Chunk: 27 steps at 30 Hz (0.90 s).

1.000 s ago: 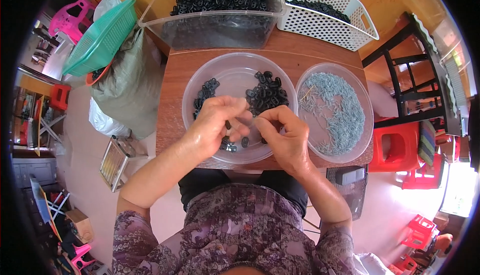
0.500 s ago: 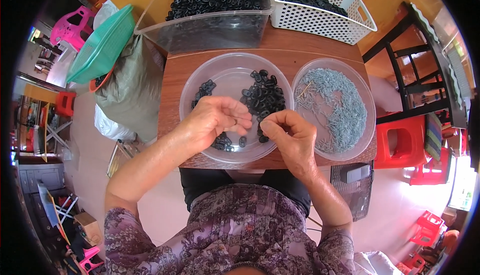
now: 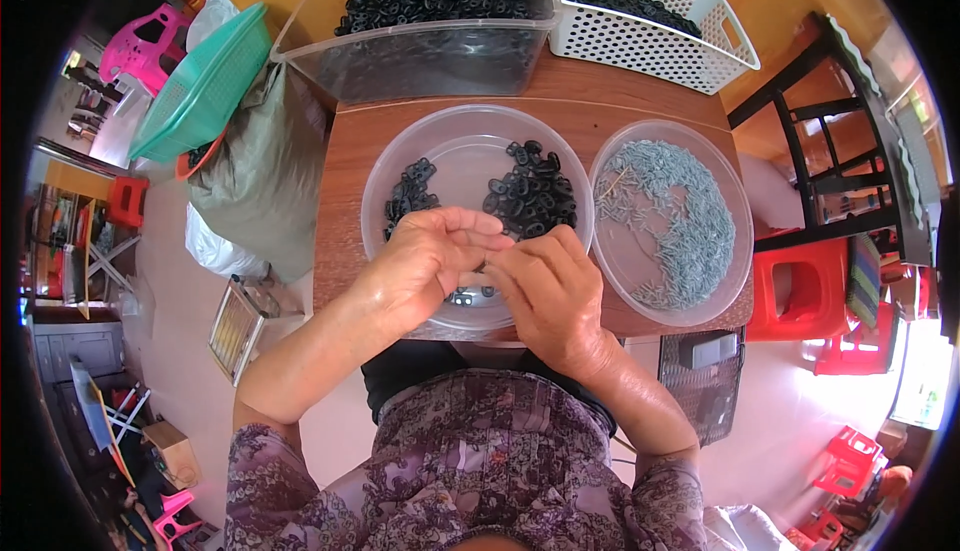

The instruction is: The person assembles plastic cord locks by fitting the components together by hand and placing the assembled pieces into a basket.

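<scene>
Over the near half of a round clear plastic tub (image 3: 374, 186), my two hands meet at the fingertips. My left hand (image 3: 430, 256) is closed, its fingers curled together. My right hand (image 3: 552, 291) is closed in a pinch against the left fingertips. Whatever lies between them is too small and too covered to make out. Inside the tub, a dense pile of small black oval pieces with holes (image 3: 535, 191) lies on the right. A smaller group of black pieces (image 3: 410, 191) lies on the left. Others near the front are partly hidden under my hands.
Right of the tub, a shallow round clear dish (image 3: 640, 276) holds many small grey-blue pins. Behind stand a large clear bin (image 3: 430, 66) and a white perforated basket (image 3: 640, 46), both with black pieces. Left of the wooden table (image 3: 340, 281) is a full sack (image 3: 265, 191); right, a red stool (image 3: 795, 291).
My right hand has moved left and turned palm-down, bringing its fingertips against my left hand's. My left hand has shifted slightly to the right and nearer to me.
</scene>
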### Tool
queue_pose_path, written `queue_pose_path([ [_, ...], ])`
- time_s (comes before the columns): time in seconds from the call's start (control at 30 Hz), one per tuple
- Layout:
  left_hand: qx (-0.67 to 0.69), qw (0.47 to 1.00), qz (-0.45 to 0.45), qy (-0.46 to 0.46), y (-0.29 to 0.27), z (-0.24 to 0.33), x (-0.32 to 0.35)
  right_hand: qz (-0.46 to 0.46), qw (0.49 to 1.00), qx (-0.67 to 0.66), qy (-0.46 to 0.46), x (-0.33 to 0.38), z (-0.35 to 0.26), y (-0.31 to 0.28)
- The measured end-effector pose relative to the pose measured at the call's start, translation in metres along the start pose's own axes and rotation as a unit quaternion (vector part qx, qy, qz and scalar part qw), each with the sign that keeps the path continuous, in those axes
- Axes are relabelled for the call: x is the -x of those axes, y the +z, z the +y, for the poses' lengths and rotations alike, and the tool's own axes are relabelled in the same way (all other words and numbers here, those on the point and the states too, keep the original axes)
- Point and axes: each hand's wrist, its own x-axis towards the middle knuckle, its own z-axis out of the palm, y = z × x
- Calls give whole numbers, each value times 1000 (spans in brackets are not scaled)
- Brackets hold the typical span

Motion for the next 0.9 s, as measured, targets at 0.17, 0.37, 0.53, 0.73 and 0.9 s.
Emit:
queue_pose_path([
  [0.17, -14, 1000, 14, -7, -5, -2, 1, -41, 995, 36, -84, 0, -1, 0],
  [0.37, -15, 1000, -2, -13, -13, -3, -1, -88, 987, 24, -135, -6, -2, 2],
  [0.53, 18, 999, 22, -32, 1, 0, 11, -68, 990, 42, -115, 2, 8, 10],
  [0.73, -19, 1000, -16, 19, -3, -6, 9, -27, 1000, 6, -15, 1, 8, 14],
  [0.9, -7, 998, -41, 43, -5, -16, 8, -10, 998, -26, 58, 6, 7, 14],
])
